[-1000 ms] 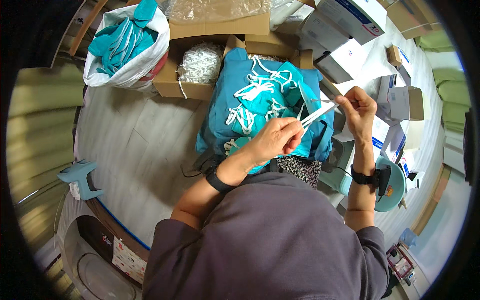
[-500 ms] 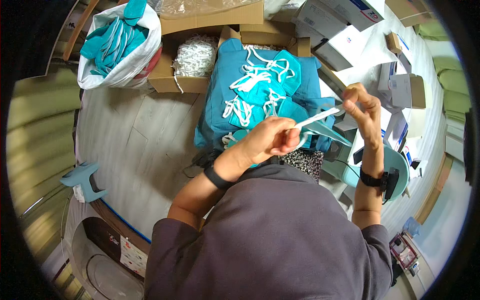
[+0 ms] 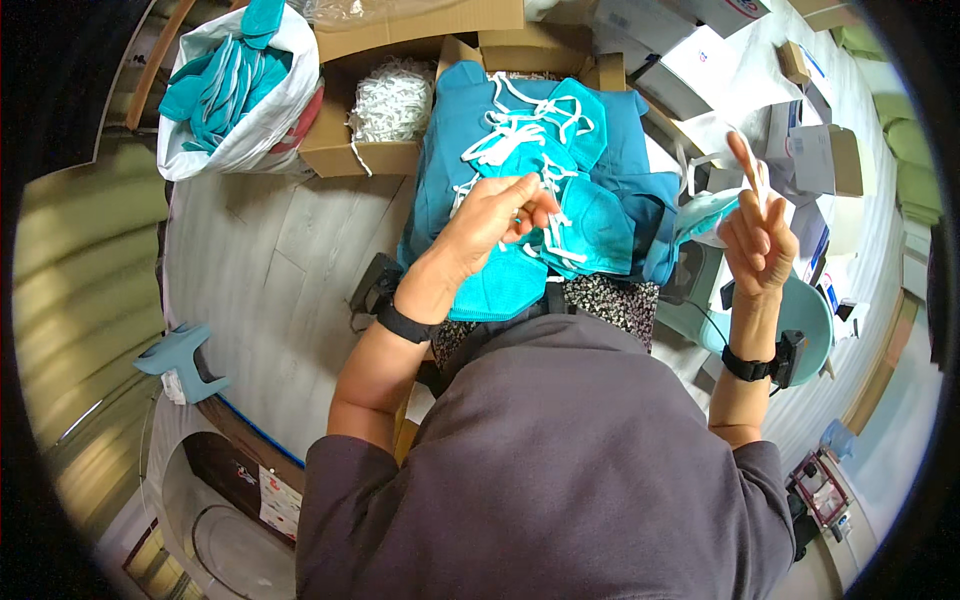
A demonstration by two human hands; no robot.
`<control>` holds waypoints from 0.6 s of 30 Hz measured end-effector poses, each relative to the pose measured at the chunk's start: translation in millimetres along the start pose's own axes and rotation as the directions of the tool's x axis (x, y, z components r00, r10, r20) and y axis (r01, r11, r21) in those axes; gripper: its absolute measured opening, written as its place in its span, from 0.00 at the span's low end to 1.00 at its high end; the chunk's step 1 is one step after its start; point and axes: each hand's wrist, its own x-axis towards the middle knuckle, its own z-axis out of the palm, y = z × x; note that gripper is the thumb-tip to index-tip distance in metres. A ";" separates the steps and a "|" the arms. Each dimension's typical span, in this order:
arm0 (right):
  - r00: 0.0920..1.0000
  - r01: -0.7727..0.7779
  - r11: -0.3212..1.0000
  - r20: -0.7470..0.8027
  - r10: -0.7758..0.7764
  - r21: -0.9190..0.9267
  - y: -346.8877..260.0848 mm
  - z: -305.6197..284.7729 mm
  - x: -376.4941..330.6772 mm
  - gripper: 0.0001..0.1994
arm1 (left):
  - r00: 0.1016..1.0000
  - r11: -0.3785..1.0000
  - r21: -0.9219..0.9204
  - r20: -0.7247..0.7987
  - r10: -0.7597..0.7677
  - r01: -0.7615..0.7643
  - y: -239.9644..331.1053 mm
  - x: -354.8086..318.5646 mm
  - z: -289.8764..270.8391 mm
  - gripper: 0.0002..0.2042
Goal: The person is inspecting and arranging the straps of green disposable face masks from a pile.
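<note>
A pile of teal face masks (image 3: 560, 200) with white straps lies on a blue cloth (image 3: 450, 130) in my lap. My left hand (image 3: 495, 225) rests on this pile, thumb and fingers pinched on a white strap. My right hand (image 3: 760, 235) is raised to the right, two fingers up, with a thin white strap (image 3: 757, 180) held between them. One teal mask (image 3: 700, 215) hangs from that strap just left of the hand. Each wrist wears a black band.
An open cardboard box (image 3: 330, 150) holding loose white straps (image 3: 395, 100) stands behind the pile. A white bag (image 3: 250, 150) of teal masks sits at far left. Several white and brown cartons (image 3: 830, 160) crowd the right. A teal stool (image 3: 810, 310) is under my right arm.
My hands held one strap stretched between them; now they are apart. The right hand swung right and up with the strap and mask, while the left dropped onto the pile.
</note>
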 end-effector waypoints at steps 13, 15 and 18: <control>0.909 -0.381 0.762 -0.363 0.205 -0.524 90.6 -20.1 1.7 0.16 | 0.908 0.262 0.935 0.121 0.400 -0.240 -30.4 16.0 31.9 0.20; 0.914 -0.384 0.734 -0.346 0.214 -0.561 93.8 -20.4 0.6 0.16 | 0.923 0.276 0.932 0.123 0.365 -0.233 -29.5 12.7 32.2 0.24; 0.908 -0.407 0.711 -0.337 0.248 -0.573 98.9 -22.8 1.1 0.15 | 0.947 0.310 0.932 0.089 0.308 -0.189 -27.8 5.6 35.5 0.26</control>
